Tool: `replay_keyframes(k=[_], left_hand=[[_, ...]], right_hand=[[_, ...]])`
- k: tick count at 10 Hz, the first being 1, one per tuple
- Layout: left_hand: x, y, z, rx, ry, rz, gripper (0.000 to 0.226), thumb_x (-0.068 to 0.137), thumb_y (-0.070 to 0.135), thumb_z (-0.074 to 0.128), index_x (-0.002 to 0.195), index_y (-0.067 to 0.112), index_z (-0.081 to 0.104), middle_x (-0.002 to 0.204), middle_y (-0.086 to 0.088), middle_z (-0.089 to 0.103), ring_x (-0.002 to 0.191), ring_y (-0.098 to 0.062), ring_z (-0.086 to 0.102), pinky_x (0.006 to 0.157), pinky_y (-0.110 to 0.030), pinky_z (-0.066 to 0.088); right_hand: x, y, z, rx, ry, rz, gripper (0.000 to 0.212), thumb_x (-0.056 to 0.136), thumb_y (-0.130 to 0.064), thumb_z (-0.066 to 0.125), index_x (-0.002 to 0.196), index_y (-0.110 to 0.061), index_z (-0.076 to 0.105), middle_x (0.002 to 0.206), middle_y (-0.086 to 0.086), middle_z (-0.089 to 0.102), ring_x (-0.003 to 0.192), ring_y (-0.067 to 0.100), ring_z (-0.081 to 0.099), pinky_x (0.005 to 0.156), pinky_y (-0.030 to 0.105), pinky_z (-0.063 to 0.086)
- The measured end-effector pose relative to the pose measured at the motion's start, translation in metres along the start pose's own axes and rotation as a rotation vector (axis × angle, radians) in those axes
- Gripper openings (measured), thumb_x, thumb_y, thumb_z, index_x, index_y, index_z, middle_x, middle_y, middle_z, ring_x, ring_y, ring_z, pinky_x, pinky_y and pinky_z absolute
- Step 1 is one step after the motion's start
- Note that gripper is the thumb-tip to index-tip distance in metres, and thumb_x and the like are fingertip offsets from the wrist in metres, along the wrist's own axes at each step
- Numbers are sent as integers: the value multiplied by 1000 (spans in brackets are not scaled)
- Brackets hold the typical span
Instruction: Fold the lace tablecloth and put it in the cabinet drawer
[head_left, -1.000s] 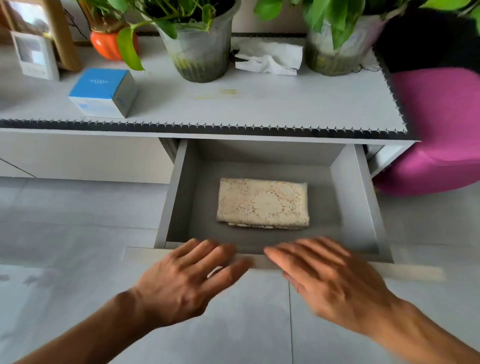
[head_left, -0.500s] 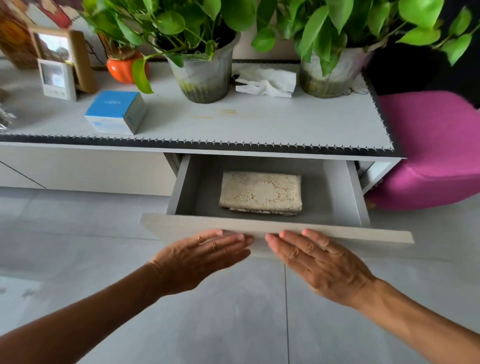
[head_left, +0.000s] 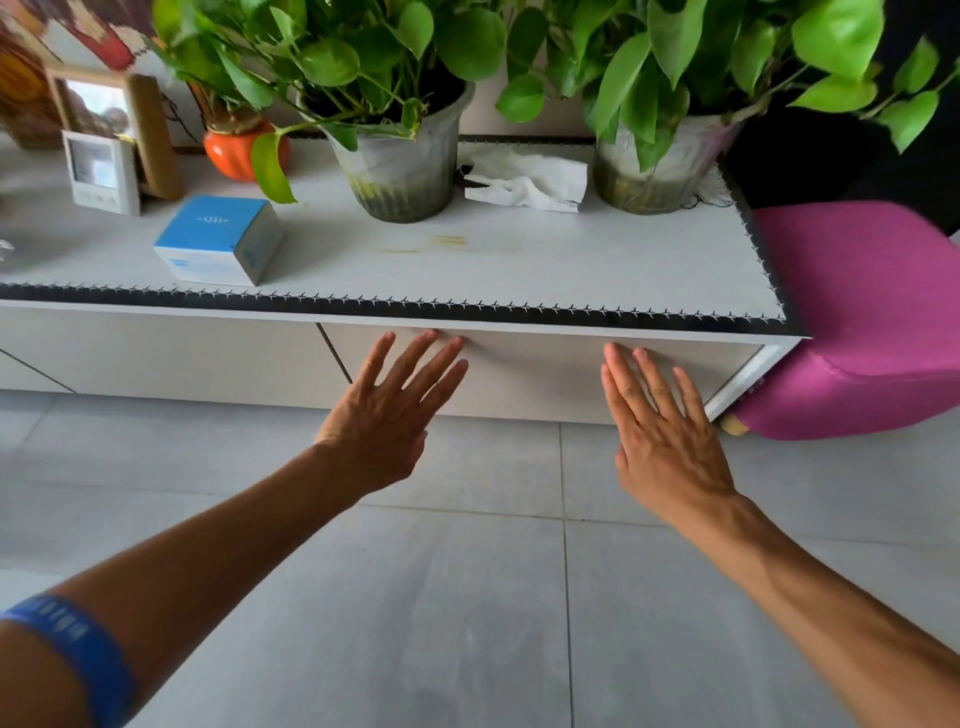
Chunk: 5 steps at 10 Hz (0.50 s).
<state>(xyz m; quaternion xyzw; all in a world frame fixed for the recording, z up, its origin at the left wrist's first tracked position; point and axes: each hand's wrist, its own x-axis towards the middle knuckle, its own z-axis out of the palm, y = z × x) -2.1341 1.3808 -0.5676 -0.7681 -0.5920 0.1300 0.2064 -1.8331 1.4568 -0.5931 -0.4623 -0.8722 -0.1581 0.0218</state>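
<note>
The drawer front of the low white cabinet sits flush with the cabinet face, shut. My left hand lies flat against its left part with fingers spread, holding nothing. Flat against the right part of the drawer front is my right hand, fingers apart and empty too. The folded lace tablecloth is hidden inside the drawer.
On the cabinet top stand two potted plants, a white tissue, a blue box, an orange vase and picture frames. A magenta seat stands right of the cabinet. Grey tiled floor lies below.
Both hands pushed the drawer in from wide open to fully shut, hiding the folded tablecloth. The hands then slid apart along the drawer front.
</note>
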Motion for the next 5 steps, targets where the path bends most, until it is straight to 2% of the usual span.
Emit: replay_keyframes(k=[2, 3, 4, 5], left_hand=[[0, -3, 0, -89, -96, 13, 93, 83, 47, 55, 155, 17, 4, 162, -11, -16, 149, -35, -11, 119, -56, 8], [3, -5, -9, -239, -56, 44, 93, 85, 41, 56, 155, 19, -1, 163, -6, -15, 149, -29, -12, 121, -51, 10], [-12, -15, -31, -727, -12, -102, 96, 86, 34, 63, 154, 25, -4, 163, 4, 1, 150, -16, 2, 121, -43, 21], [-31, -22, -50, -1064, 127, -220, 89, 84, 44, 66, 154, 30, 13, 159, 10, 25, 145, -8, 27, 115, -30, 32]], right_hand=[[1, -2, -5, 77, -116, 8, 93, 72, -14, 69, 153, -7, 24, 165, 5, -4, 151, 32, 10, 118, 55, 23], [2, -3, -14, 155, -139, -23, 89, 80, -17, 64, 155, -12, 17, 164, 5, -13, 152, 31, 3, 120, 51, 19], [-3, -1, -47, 425, -188, -8, 72, 90, -25, 60, 153, -17, 26, 166, 5, 5, 150, 23, 20, 117, 37, 28], [-18, 8, -71, 782, -132, 123, 47, 88, -27, 66, 134, -24, 56, 144, 0, 54, 127, 13, 56, 104, 30, 46]])
